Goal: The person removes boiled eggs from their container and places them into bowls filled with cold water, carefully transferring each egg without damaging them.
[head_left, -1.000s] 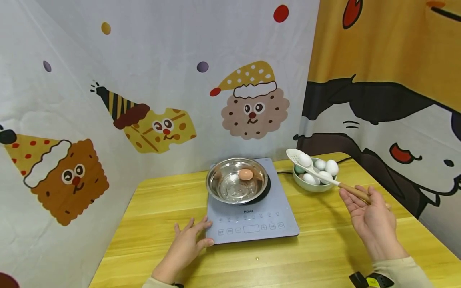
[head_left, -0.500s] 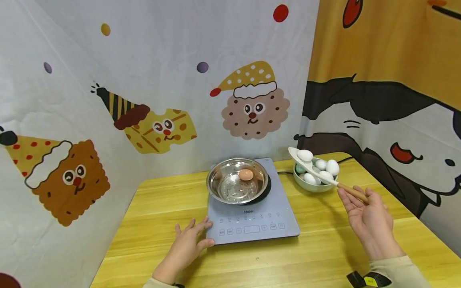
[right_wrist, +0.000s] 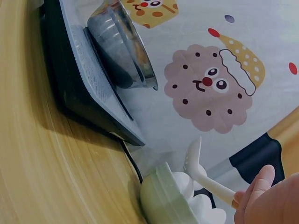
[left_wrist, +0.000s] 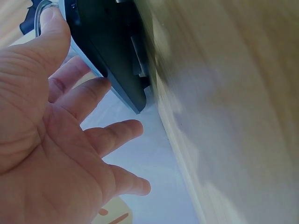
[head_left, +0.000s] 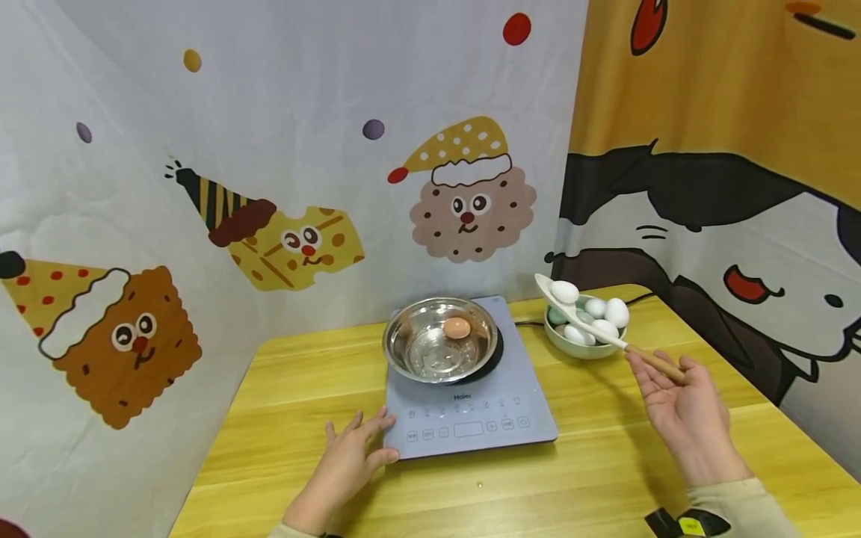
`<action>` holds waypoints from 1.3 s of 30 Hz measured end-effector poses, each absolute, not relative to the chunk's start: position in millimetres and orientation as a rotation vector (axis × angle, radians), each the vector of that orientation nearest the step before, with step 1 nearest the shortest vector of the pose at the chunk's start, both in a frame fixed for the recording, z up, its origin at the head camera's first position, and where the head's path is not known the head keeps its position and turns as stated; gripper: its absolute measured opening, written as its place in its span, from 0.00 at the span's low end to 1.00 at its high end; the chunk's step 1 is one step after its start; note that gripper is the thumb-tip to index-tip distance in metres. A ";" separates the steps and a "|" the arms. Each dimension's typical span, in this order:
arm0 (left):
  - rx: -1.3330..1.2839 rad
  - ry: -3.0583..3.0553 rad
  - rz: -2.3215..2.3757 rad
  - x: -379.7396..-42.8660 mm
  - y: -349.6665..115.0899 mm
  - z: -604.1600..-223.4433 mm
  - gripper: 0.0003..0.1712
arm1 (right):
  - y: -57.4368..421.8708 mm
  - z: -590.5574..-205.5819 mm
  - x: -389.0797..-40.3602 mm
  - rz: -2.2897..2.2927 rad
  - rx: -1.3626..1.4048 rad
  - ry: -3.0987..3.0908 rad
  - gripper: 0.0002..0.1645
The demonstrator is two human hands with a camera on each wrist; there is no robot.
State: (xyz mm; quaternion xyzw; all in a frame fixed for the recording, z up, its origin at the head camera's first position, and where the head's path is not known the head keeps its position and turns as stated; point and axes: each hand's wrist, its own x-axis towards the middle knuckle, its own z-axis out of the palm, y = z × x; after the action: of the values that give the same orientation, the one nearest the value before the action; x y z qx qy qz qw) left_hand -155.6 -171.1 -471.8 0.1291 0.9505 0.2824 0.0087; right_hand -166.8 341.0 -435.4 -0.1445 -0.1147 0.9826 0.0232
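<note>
My right hand (head_left: 689, 415) holds the wooden handle of a white slotted spoon (head_left: 608, 338), palm turned up. A white egg (head_left: 564, 292) rests on the spoon's head, just over the rim of a pale green bowl (head_left: 585, 350) with several more eggs in it. My left hand (head_left: 346, 459) touches the left edge of a grey induction cooker (head_left: 471, 415), thumb at its front corner and other fingers spread. On the cooker stands a steel basin (head_left: 414, 317) with a brown egg (head_left: 457, 328) in it. In the right wrist view the spoon (right_wrist: 215, 186) leans above the bowl (right_wrist: 163, 200).
A wooden table (head_left: 578, 478) carries everything. A black cord (head_left: 530, 323) runs between cooker and bowl. Behind hangs a white cloth (head_left: 296, 90) printed with cartoon food, and at the right an orange, black and white one (head_left: 713, 97).
The spoon's head has tilted and shows more edge-on, with its egg slightly higher over the bowl. My right hand has moved slightly left. The left hand has stayed at the cooker's edge.
</note>
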 end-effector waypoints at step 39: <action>0.381 2.963 0.866 -154.2 -172.7 -472.9 0.36 | 342.8 -451.7 -165.6 3.153 -0.515 0.130 0.22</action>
State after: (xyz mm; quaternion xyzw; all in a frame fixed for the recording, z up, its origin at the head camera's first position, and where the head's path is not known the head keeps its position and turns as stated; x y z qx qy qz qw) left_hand -154.2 -172.7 -472.9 0.1226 0.9525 0.2784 0.0153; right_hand -165.6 342.8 -451.7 -0.1610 0.0407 0.9857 -0.0277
